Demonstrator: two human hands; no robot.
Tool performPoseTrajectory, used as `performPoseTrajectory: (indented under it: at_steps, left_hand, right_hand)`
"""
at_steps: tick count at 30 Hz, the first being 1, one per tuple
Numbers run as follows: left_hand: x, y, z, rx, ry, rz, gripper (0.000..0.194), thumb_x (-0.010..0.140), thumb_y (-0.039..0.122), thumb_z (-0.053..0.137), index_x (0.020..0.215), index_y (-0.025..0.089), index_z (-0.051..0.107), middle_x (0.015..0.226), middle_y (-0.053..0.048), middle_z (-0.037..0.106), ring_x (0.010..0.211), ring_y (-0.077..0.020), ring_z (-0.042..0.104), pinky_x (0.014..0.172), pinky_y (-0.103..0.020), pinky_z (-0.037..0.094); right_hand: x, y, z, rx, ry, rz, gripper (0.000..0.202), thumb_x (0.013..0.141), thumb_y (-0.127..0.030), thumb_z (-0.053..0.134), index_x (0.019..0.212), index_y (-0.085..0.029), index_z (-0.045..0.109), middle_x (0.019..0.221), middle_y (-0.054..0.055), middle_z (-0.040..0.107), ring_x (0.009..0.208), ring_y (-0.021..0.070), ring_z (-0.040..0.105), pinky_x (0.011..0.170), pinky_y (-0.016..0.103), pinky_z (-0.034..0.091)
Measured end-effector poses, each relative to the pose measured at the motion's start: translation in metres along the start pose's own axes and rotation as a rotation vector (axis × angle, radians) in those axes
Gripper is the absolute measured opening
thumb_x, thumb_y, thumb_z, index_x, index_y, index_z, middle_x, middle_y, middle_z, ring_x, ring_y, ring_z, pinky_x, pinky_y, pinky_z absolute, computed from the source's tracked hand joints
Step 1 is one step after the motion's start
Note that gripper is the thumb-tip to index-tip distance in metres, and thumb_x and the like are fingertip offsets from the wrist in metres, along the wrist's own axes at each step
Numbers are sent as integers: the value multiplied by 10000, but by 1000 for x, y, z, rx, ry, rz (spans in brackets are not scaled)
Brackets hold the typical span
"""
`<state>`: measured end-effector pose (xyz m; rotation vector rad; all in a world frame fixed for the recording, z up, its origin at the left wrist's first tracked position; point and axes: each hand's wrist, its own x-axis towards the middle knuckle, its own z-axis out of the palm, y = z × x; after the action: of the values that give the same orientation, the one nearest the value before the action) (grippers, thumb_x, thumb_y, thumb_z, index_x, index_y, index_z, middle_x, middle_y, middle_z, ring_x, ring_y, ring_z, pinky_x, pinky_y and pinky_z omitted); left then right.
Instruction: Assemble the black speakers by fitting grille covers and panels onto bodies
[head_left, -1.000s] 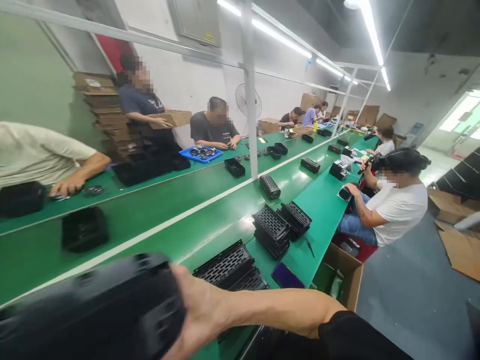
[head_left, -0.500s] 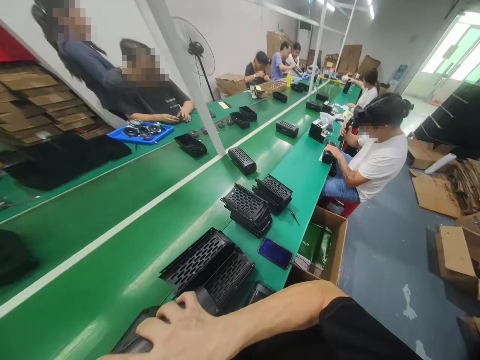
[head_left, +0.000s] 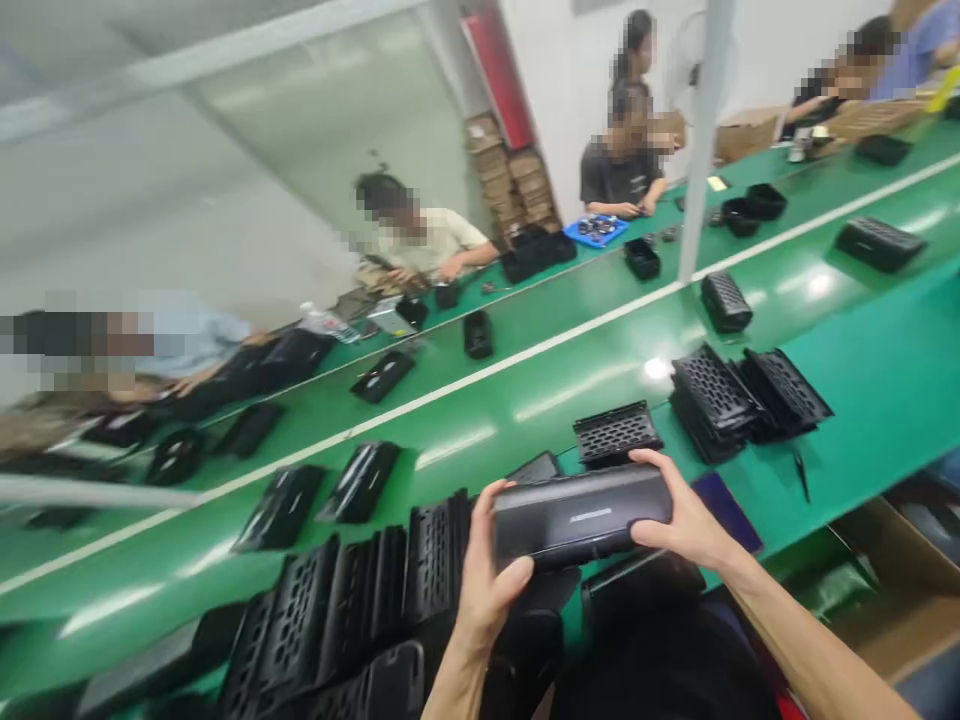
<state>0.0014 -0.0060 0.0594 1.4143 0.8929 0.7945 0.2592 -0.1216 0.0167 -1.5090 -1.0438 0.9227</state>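
Observation:
A black, box-shaped speaker housing [head_left: 581,505] with a small pale logo is held level between both hands. My left hand [head_left: 487,570] grips its left end, thumb at the lower edge and fingers on the far side. My right hand [head_left: 686,520] clasps the right end, its thumb on the near face. Just beyond the housing lies a black perforated grille [head_left: 616,432]. Below it, near my body, another black housing [head_left: 641,585] is partly covered by the held one and my right arm.
Perforated black panels [head_left: 296,610] stand in a row at the left, and stacked grilles [head_left: 712,400] sit at the right beside a dark phone [head_left: 726,510]. More black housings [head_left: 360,482] rest on the green belt. A white post [head_left: 697,150] rises from the belt; co-workers sit opposite.
The view has swung left. The hand that reached over black parts at the lower edge has drawn back, and both hands now hold a speaker housing in front of me.

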Motion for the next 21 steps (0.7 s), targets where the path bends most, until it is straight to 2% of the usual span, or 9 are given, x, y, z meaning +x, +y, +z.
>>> performPoseTrajectory:
  at_steps: [3,7,10,13,15,18,21]
  left_hand:
    - [-3,-10,7,-3,75,75,880,705,652,803,1452,287,513,1426,-76,562,1299,-365,526,1123,-427,385]
    - [4,-23,20,-84,50,80,905,668,629,811,1437,248,524,1355,-95,600,1188,-356,577,1039,-417,443]
    - [7,-28,15,-90,2,53,931,679,615,814,1475,259,488,1323,-89,607,1123,-334,591,1000,-412,459]
    - [6,-26,8,-78,-106,-13,1002,689,606,829,1536,280,406,1294,-89,610,1093,-327,589,987,-419,458]
    - [4,-23,7,-88,-143,-19,996,710,611,818,1543,279,385,1270,-91,613,1105,-332,581,991,-422,449]
    - [2,-17,12,-123,-124,21,921,727,617,801,1493,272,425,1218,-79,614,1079,-309,574,942,-391,457]
    - [0,-13,18,-128,-77,69,873,716,625,799,1435,268,458,1180,-58,604,1023,-273,559,891,-361,459]
  right_hand:
    - [-9,5,-6,-23,16,26,738,758,-431,734,1440,-311,479,1461,74,566,1309,362,579,1077,510,494]
    - [-14,2,-11,-87,55,-13,758,757,-521,754,1409,-240,488,1498,122,533,1366,364,530,1125,498,443]
    - [-8,6,-17,-108,33,15,761,774,-567,739,1415,-246,483,1490,131,538,1335,357,556,1095,480,463]
    - [-4,10,-23,-109,-18,53,771,798,-576,717,1453,-273,446,1532,129,507,1359,356,538,1126,504,429]
    - [-5,11,-26,-96,-43,57,849,784,-577,730,1504,-286,388,1589,133,452,1417,366,486,1166,526,384]
    - [-10,9,-27,-111,-56,71,928,749,-572,768,1528,-280,359,1618,148,410,1428,384,470,1170,536,377]
    - [-13,8,-25,-158,-3,26,857,755,-572,785,1478,-275,433,1579,137,462,1429,396,462,1186,552,351]
